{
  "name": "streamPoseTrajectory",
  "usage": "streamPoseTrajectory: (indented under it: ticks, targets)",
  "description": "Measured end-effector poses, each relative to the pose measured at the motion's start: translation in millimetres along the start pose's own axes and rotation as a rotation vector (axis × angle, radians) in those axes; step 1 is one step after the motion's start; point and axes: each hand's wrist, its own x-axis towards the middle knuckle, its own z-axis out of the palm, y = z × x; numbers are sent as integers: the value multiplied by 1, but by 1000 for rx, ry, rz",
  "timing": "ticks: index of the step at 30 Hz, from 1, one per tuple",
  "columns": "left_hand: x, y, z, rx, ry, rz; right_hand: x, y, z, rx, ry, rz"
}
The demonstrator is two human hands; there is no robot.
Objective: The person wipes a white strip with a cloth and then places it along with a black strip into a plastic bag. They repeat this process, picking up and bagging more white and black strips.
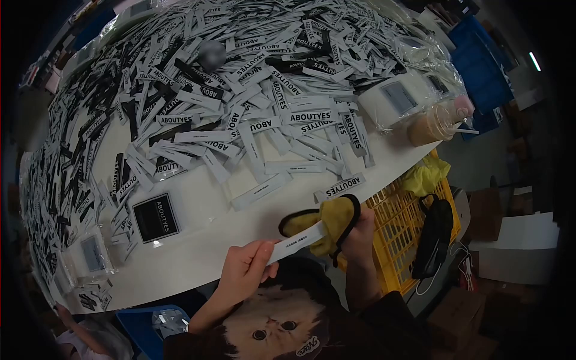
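Observation:
A white printed paper strip [295, 245] is pinched at its near end by my left hand [246, 270], whose fingers are closed. The strip's far end lies against an olive-yellow fabric piece [329, 225] with black edging, which looks like a small folded pouch or mitt. My right hand [362, 233] grips the fabric piece from its right side, most of the fingers hidden behind it. Just beyond the fabric, a folded ABOUTYES strip [342, 187] lies near the table's edge.
A large heap of black and white ABOUTYES strips [258, 90] covers the table [198, 240]. A black square label pack [156, 218] lies at left. An iced drink cup [429, 126] stands at the right edge, above a yellow crate [390, 240] holding a black pouch [433, 237].

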Motion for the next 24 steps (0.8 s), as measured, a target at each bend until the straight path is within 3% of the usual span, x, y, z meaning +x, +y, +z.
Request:
streamPoseTrajectory:
  ticks: [8,10,13,14,15,17,18,21,22,24]
  targets:
    - [-1,-3,5,88,107,118,-2,7,-1,146,-20,-13]
    - [-2,-6,7,72,193,203,-2,3,2,255,59,44]
    - [-1,-8,6,51,331,219,-7,16,-10,463,-9,198]
    - [0,-9,8,50,332,219,-8,25,-16,289,-101,66]
    - [2,-10,12,134,318,267,-8,26,-18,289,-103,68]
    - [5,-13,15,219,307,316,-8,26,-20,-624,-123,-70]
    - [7,-15,15,314,319,374,-6,23,-14,-141,-52,31]
    - [4,-16,17,430,381,437,4,8,-11,126,-199,9]
    - [2,-16,17,451,430,443,1,9,-9,126,-198,10]
    - [4,-16,15,497,443,458,-5,12,-3,426,-50,139]
